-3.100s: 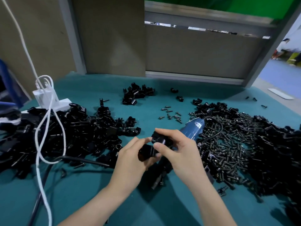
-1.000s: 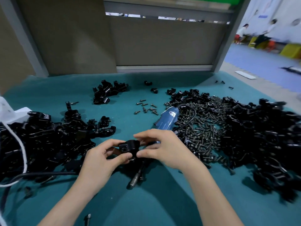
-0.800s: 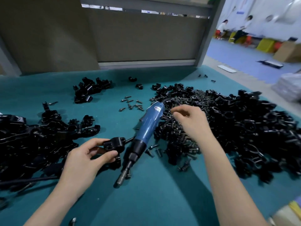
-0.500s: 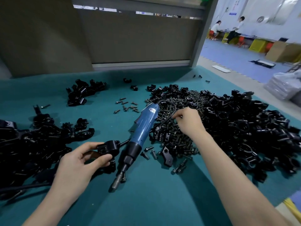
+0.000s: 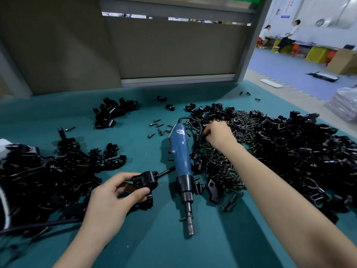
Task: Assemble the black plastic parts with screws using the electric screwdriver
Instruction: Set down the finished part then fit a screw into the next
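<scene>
**A:** The left hand (image 5: pixel 116 198) is low and near, with thumb and fingers wrapped round a black plastic part (image 5: pixel 145 180) over the teal table (image 5: pixel 135 244).

**B:** And the electric screwdriver (image 5: pixel 180 151)?

**A:** It lies flat on the table, just right of that part and apart from both hands. The bit points back towards the person.

**B:** Right hand (image 5: pixel 217 133)?

**A:** It's stretched out past the screwdriver's far end, fingers curled down into the heap of screws (image 5: pixel 222 167). I can't tell whether a screw is pinched, because the fingertips are buried.

**B:** Plenty of stock about.

**A:** There's a big right pile of black parts (image 5: pixel 301 151) touching the screws and a left pile (image 5: pixel 38 176) beside the wrist. A small far cluster (image 5: pixel 114 111) sits further back, and a few loose screws (image 5: pixel 158 128) lie near the screwdriver's top.
</scene>
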The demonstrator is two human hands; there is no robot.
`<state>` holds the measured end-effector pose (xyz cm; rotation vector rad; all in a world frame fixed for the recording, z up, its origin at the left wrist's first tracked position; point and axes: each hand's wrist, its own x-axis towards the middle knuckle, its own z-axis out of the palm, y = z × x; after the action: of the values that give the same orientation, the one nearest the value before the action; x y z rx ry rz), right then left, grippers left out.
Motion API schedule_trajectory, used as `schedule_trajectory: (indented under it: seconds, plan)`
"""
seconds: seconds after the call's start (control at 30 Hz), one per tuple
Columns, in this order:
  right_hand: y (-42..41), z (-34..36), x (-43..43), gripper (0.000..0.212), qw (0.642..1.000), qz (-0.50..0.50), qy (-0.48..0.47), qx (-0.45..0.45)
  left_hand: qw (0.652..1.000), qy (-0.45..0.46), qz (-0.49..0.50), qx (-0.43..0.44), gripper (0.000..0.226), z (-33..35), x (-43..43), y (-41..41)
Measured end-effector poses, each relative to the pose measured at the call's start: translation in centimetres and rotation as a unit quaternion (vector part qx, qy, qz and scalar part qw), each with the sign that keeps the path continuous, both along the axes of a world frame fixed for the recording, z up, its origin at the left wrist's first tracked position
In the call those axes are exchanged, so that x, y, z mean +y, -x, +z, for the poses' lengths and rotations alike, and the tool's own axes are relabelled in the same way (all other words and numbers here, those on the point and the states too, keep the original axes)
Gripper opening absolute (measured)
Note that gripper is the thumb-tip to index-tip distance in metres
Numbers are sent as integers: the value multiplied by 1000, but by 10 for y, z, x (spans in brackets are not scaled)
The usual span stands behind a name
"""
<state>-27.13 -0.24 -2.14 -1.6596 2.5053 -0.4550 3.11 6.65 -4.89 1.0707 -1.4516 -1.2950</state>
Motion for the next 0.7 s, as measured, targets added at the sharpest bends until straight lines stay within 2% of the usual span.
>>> schedule_trajectory:
  seconds: [0.17,0.27,0.37,0.5,0.7]
  plan:
    - [3,-3,2,24,1000,21,18,-10,1000,4,-8,-10,37,1,0,-1]
    - [1,-5,1,10,999,-1,29,-31,1000,9,-11,-17,37,0,0,-2]
    - [-4,-5,-3,5,999,-36,17,-24,1000,9,-14,-20,36,-1,-1,-3]
    - [-15,0,-10,26,996,-85,3,-5,1000,5,-16,-7,30,-1,-2,-3]
    - [-27,2,-19,28,997,-70,-26,34,1000,14,-17,-18,37,-4,-2,-4]
